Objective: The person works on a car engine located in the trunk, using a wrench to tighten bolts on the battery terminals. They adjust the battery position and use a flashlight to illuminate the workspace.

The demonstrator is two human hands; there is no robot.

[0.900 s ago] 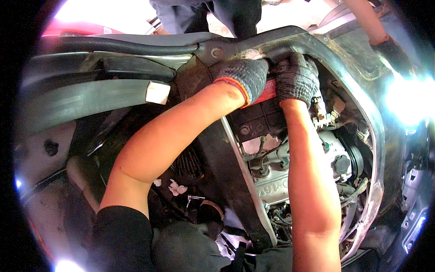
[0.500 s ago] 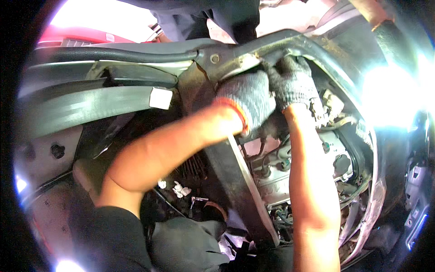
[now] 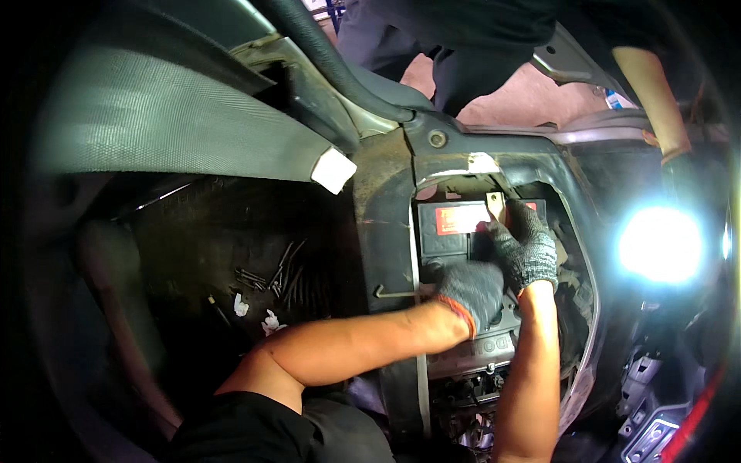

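Your right hand grasps a light metal strip with a hole near its end, and the thumb lies against it. Your left hand is clenched, nearer to you, and a thin hooked rod comes out from its left side; the fingers are turned away, so I cannot tell how they lie around it. The rod points to the left, and its hook is over the dark frame of the opening. The metal strip stands at the far side of this opening, over the black battery, just beside its red label. Below your left hand, on the near side, you have the grey engine cover. To the left, on a dark surface, there are slim metal pieces and crumpled white scraps. Farther left, a wide grey strap ends at a white block. On the right, a bright lamp shines. Another person's bare forearm is at the far right.
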